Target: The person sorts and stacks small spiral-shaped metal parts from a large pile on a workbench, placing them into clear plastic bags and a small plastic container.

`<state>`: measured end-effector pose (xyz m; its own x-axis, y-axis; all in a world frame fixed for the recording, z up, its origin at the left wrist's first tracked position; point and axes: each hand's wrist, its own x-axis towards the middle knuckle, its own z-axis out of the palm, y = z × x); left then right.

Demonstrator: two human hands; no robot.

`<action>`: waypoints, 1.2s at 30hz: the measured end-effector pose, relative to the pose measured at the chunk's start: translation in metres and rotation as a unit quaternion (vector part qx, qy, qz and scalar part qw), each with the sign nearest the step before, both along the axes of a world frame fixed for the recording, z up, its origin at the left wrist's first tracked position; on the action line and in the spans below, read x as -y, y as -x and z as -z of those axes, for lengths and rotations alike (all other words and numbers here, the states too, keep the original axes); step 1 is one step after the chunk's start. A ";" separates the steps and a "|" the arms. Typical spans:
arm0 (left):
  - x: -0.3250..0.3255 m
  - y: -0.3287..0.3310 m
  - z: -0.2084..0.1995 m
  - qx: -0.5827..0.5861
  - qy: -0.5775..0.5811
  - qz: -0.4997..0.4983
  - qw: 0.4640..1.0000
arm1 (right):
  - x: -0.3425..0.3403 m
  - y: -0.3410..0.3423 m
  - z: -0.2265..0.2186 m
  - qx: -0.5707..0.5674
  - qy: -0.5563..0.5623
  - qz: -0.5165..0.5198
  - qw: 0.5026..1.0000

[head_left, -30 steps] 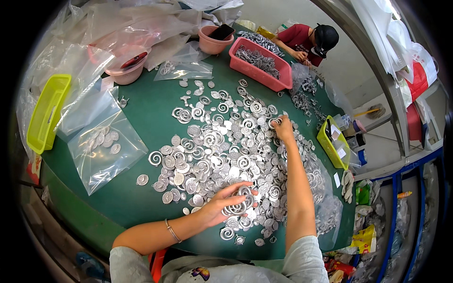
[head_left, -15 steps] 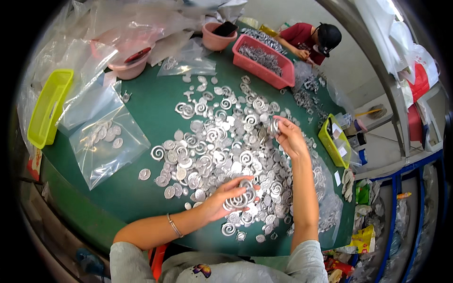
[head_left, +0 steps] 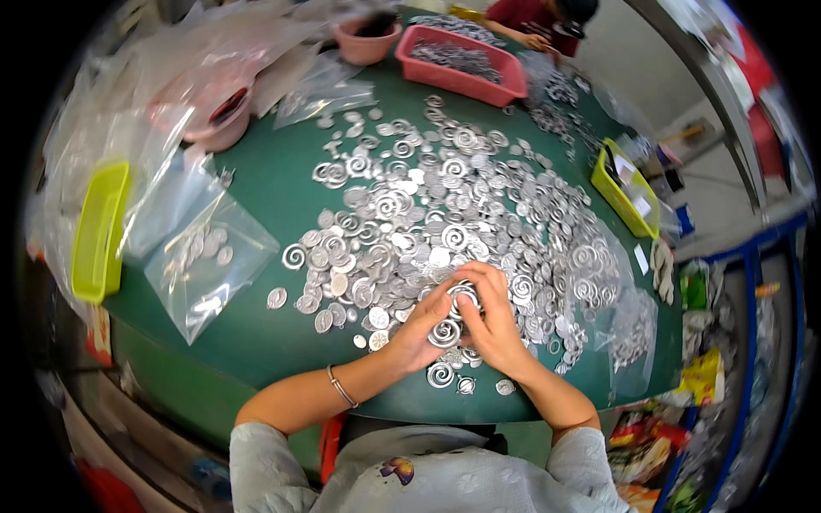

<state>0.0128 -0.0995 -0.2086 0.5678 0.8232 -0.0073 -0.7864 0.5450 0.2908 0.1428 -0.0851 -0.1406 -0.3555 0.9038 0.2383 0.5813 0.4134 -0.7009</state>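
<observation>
While our right hand was stretched far out over the pile a sec ago, it's now pulled back close to us and meets our left hand at the near edge of the heap, w/ both hands touching. Betw. them we hold a small stack of flat silver spiral-shaped metal pieces; fingers of both hands are curled and pinched on that stack, right fingertips over its top, left thumb & fingers at its side. One more silver spiral sits just under the left fingers, touching them; can't tell if it's gripped or just lying there. Left hand hasn't shifted much vs. earlier, it was already at this near edge. Big heap of silver spirals and round discs covers the middle of the round green table, looks abt the same as before. Clear plastic bag w/ a few silver discs inside lies left of the heap, well apart from the hands; lime-green plastic tray at the far left rim. Pink plastic basket w/ grey metal parts at the far side, near another person in a red top. 2nd lime-green tray at right edge.
</observation>
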 end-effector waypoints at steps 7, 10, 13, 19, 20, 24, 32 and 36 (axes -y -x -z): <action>0.004 0.015 0.024 -0.098 0.063 0.003 0.993 | 0.013 -0.004 0.006 -0.025 0.007 -0.046 0.999; -0.001 0.010 0.023 -0.097 0.056 0.043 0.993 | 0.027 -0.019 0.002 -0.063 -0.005 -0.026 0.998; 0.001 0.005 0.000 -0.087 0.029 0.049 0.995 | 0.049 -0.044 -0.006 -0.152 0.020 0.012 0.988; 0.001 -0.011 -0.009 -0.081 0.024 0.089 0.992 | 0.098 -0.117 0.018 -0.234 -0.081 0.222 0.943; 0.002 -0.016 -0.014 -0.084 0.021 0.122 0.989 | 0.107 -0.124 0.020 -0.252 -0.085 0.260 0.928; 0.011 -0.078 -0.052 -0.187 0.059 0.196 0.961 | 0.134 -0.154 0.042 -0.245 -0.136 0.385 0.879; -0.052 -0.229 -0.082 -0.220 -0.036 0.059 0.973 | 0.140 -0.173 0.063 -0.269 -0.147 0.423 0.853; -0.041 -0.219 -0.110 -0.304 -0.060 0.055 0.949 | 0.138 -0.176 0.064 -0.264 -0.144 0.408 0.862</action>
